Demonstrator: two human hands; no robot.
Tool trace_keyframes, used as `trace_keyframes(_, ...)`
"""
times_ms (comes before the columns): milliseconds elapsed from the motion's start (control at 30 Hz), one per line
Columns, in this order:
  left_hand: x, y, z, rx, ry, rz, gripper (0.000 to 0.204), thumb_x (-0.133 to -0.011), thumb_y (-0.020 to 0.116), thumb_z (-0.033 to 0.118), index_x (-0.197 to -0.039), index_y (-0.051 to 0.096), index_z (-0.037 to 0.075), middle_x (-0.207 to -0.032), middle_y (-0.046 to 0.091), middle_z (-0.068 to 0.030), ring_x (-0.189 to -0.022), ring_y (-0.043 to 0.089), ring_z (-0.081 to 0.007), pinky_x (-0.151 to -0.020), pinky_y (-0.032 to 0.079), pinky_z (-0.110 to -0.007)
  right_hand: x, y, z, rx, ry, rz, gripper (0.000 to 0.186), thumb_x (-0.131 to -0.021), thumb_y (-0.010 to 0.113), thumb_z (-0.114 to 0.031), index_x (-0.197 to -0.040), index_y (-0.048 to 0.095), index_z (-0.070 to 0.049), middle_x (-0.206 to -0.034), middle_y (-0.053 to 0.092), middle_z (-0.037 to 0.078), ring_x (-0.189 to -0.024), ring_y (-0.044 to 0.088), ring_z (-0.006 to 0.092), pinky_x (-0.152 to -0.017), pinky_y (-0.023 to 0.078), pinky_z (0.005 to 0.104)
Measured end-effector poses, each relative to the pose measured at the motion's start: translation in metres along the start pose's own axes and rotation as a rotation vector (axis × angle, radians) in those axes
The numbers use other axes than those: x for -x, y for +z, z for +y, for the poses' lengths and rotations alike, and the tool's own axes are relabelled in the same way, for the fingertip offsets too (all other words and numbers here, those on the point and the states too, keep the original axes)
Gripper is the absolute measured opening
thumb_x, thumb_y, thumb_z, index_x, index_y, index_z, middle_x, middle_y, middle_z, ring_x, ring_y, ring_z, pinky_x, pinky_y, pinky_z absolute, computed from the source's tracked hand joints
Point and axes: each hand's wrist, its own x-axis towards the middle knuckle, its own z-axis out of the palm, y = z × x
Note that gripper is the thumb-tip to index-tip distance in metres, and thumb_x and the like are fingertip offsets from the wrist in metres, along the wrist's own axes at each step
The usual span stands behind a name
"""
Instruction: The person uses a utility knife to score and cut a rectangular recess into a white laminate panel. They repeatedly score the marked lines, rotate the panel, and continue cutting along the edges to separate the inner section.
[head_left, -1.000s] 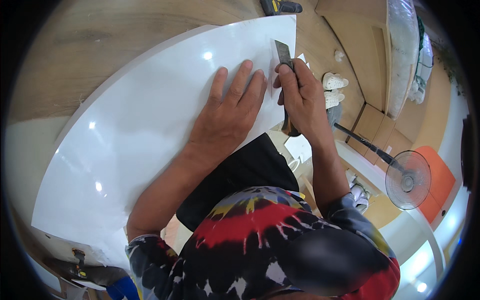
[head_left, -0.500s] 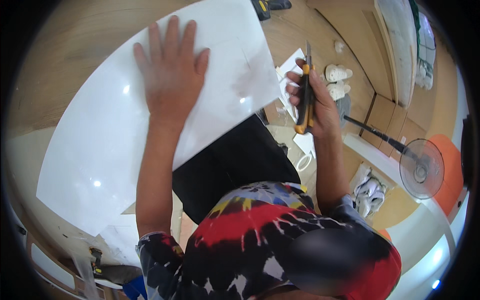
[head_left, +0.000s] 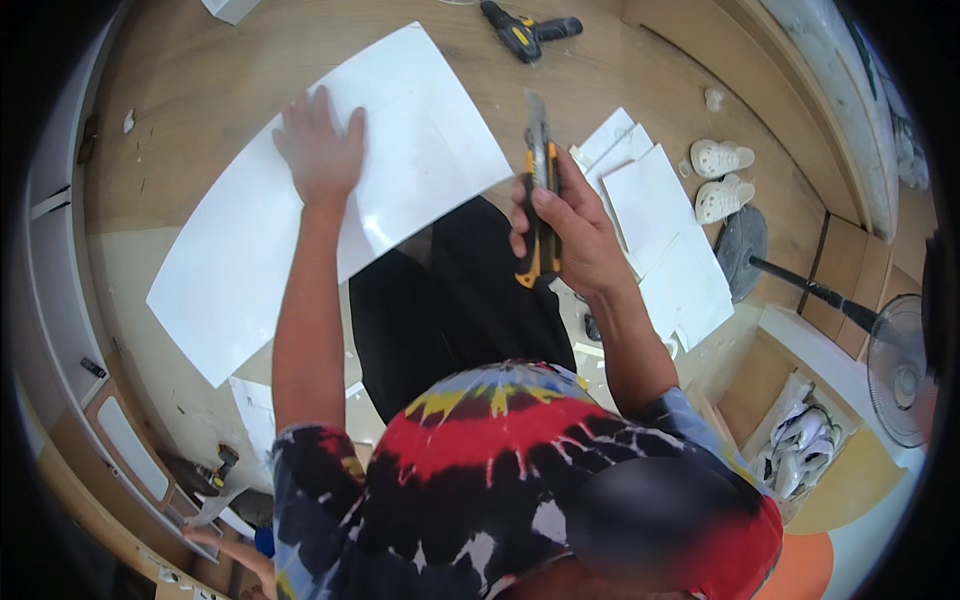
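Note:
My left hand (head_left: 322,150) lies with spread fingers on a large white curved sheet (head_left: 410,110), slightly blurred. A yellow and black utility knife (head_left: 538,250) is gripped in my right hand (head_left: 575,225), its blade angled up and forward, just past the sheet's right corner. Beneath my right hand and the sheet's lower edge are my black-clad legs (head_left: 450,290). Several white pieces (head_left: 670,260) lie overlapping to the right of the knife.
A cordless drill (head_left: 520,35) lies at the top; another tool (head_left: 218,470) at lower left, near someone else's arm (head_left: 240,555). White clogs (head_left: 720,200), a standing fan (head_left: 900,370) and cardboard panels (head_left: 840,280) are at right. A long white-panelled piece (head_left: 75,330) runs along the left.
The knife has come up off the sheet to beside its right corner. My left hand has moved left across the sheet, which sits lower relative to the drill. The view has shifted.

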Motion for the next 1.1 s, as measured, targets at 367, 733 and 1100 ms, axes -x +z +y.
trace_keyframes(367,-0.027,-0.003,-0.002,-0.012,-0.007,-0.102,0.095,-0.090,0.061,0.069,-0.158,0.037,0.009,-0.163,0.032,-0.0220,-0.154,0.023,-0.0403,-0.123,0.015,-0.061,0.015,-0.011,-0.004,-0.008,-0.037,-0.068,0.066,-0.103,0.057,-0.010,-0.160,0.022,-0.004,-0.112,0.057,0.009,-0.091,0.062,0.0157,-0.074,0.058,0.0323)
trace_keyframes(733,-0.080,-0.029,0.015,0.162,0.223,-0.421,0.118,-0.062,0.091,0.056,-0.158,0.038,0.014,-0.141,0.058,-0.0208,-0.133,0.054,-0.0375,-0.118,0.034,-0.052,-0.040,0.030,0.023,0.250,0.114,0.069,0.075,-0.099,0.053,-0.002,-0.163,0.015,-0.004,-0.115,0.052,0.011,-0.094,0.061,0.0167,-0.079,0.055,0.0336)
trace_keyframes(1100,-0.079,-0.027,0.017,0.362,0.177,-0.342,0.097,-0.069,0.090,0.048,-0.150,0.049,0.014,-0.134,0.057,-0.0173,-0.133,0.047,-0.0348,-0.112,0.033,-0.050,-0.112,0.056,0.029,1.210,0.186,0.364,0.035,-0.105,0.058,-0.026,-0.122,0.063,0.004,-0.079,0.070,0.019,-0.069,0.072,0.0278,-0.066,0.054,0.0386)
